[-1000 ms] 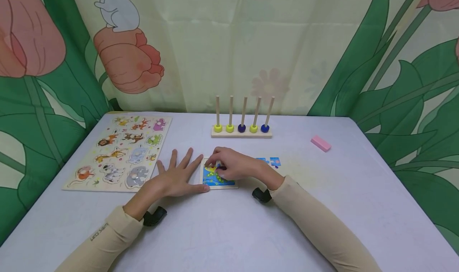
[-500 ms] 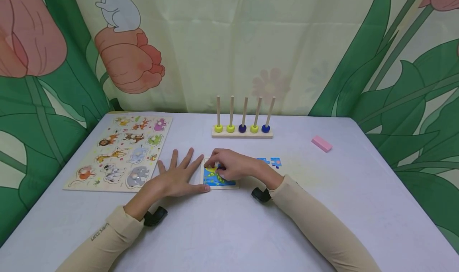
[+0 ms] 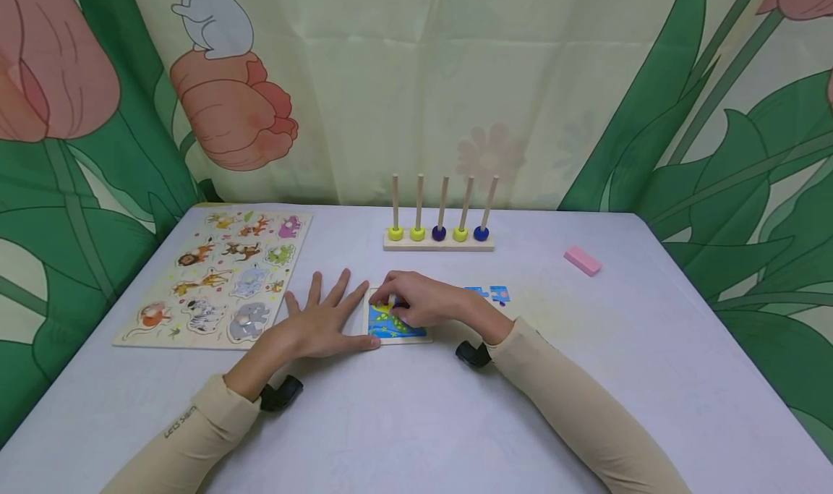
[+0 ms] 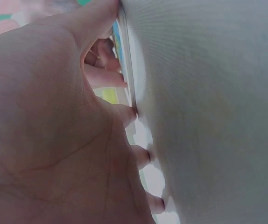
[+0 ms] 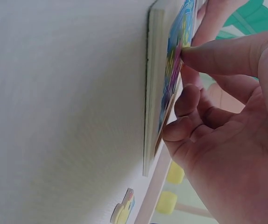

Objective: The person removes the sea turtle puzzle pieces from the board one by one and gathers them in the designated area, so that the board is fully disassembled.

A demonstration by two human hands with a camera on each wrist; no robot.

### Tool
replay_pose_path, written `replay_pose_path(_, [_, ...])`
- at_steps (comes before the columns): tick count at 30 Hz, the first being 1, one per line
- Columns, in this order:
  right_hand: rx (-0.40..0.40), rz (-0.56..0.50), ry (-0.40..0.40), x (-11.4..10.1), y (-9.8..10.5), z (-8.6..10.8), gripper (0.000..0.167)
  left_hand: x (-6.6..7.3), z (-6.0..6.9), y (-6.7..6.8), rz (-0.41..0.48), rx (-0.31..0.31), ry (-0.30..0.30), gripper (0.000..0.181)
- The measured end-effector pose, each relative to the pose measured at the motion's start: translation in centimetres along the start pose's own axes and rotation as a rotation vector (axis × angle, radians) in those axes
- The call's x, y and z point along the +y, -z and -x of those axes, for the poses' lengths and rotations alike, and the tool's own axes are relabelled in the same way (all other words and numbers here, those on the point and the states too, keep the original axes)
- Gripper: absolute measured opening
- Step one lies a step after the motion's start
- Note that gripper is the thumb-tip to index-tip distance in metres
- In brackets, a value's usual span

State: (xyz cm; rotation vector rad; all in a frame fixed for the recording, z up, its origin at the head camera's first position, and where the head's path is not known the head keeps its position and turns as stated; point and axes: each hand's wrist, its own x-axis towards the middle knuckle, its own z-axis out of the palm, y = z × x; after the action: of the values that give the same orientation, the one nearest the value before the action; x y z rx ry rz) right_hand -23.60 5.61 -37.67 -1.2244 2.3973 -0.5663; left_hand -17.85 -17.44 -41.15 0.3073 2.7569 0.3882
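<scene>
A small jigsaw puzzle (image 3: 390, 331) with a blue and yellow picture lies in a pale wooden tray (image 3: 416, 341) on the table. My left hand (image 3: 319, 329) is spread flat beside it, thumb and index fingertips touching the tray's left edge. Over the puzzle, my right hand (image 3: 423, 299) is bent down, with thumb and index fingertip on a jigsaw piece (image 5: 177, 58) in the picture; its outline is mostly hidden. The other right fingers curl in. Loose jigsaw pieces (image 3: 499, 294) lie just beyond the right wrist, partly covered by it.
A wooden animal knob puzzle board (image 3: 221, 277) lies at the left. At the back stands a peg rack (image 3: 439, 245) with yellow and dark blue beads on upright pegs. A pink block (image 3: 582, 260) lies at the right. A printed curtain hangs behind the table.
My right hand has shifted very slightly over the puzzle, its fingertips staying on the same area. The left hand and the other things have kept their places.
</scene>
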Motion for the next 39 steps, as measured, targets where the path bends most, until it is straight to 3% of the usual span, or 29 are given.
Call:
replay_pose_path(20, [0.057,0.03,0.037,0.59,-0.04,0.45,0.038,0.19,-0.1,-0.01,0.002,0.001,-0.007,0.113])
replay_pose_path(39, [0.016,0.057,0.011,-0.39,0.21,-0.19,0.04,0.2,0.25,0.19,0.004,0.002,-0.008,0.112])
